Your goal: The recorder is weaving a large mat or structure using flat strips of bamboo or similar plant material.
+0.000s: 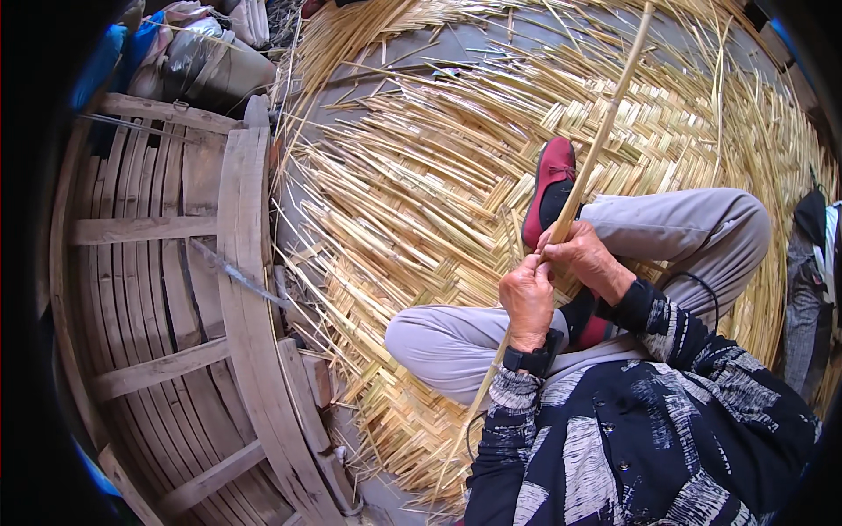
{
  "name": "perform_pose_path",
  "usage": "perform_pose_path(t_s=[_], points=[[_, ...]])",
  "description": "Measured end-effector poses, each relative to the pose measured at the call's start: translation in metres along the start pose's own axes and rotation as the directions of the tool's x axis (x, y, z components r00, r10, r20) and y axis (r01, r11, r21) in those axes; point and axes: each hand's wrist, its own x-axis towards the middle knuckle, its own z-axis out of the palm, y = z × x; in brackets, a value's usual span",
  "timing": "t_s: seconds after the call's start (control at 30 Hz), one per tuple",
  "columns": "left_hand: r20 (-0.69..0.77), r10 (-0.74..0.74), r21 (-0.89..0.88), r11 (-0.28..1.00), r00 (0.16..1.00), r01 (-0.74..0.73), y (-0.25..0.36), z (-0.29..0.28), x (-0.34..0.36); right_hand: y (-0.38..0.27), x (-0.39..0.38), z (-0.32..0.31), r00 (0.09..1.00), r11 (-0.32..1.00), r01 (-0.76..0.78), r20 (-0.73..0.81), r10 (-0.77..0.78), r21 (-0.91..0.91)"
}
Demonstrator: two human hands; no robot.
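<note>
A long, pale yellow reed stalk [605, 123] slants from the top right down past my lap. Both hands are closed on it, close together above my crossed legs. My left hand [527, 302] pinches it with the fingertips, and a dark band circles that wrist. Just above and to the right, my right hand [586, 256] wraps round the stalk, its thumb near the left fingertips. Under me spreads a large woven reed mat [438, 254] in a herringbone pattern, with loose strip ends fanning out along its far and left edges.
A wooden frame with slats [241, 254] stands along the left side, a metal rod [237, 272] resting on it. Filled plastic bags [210, 66] are piled at the back left. More reed strips [342, 44] lie beyond the mat. Dark cloth [807, 272] hangs at the right edge.
</note>
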Motion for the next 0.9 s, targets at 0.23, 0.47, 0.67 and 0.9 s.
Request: perform_pose_path(t_s=[0.23, 0.47, 0.67, 0.9], points=[[-0.017, 0.113, 0.165, 0.98, 0.993, -0.109, 0.002, -0.011, -0.003, -0.005, 0.001, -0.001, 0.998, 0.998, 0.052, -0.023, -0.052, 0.02], [0.06, -0.031, 0.155, 0.988, 0.998, 0.022, 0.0, -0.013, -0.005, -0.001, -0.005, 0.002, 0.995, 0.994, 0.046, -0.086, -0.055, -0.101], [0.03, 0.002, 0.21, 0.978, 1.0, -0.008, 0.005, -0.019, 0.003, -0.007, 0.001, 0.017, 0.997, 0.989, -0.018, -0.078, 0.006, -0.148], [0.03, 0.035, 0.073, 0.997, 0.999, -0.037, 0.015, -0.058, 0.028, -0.018, 0.044, 0.049, 0.993, 0.975, 0.029, 0.117, -0.003, -0.221]])
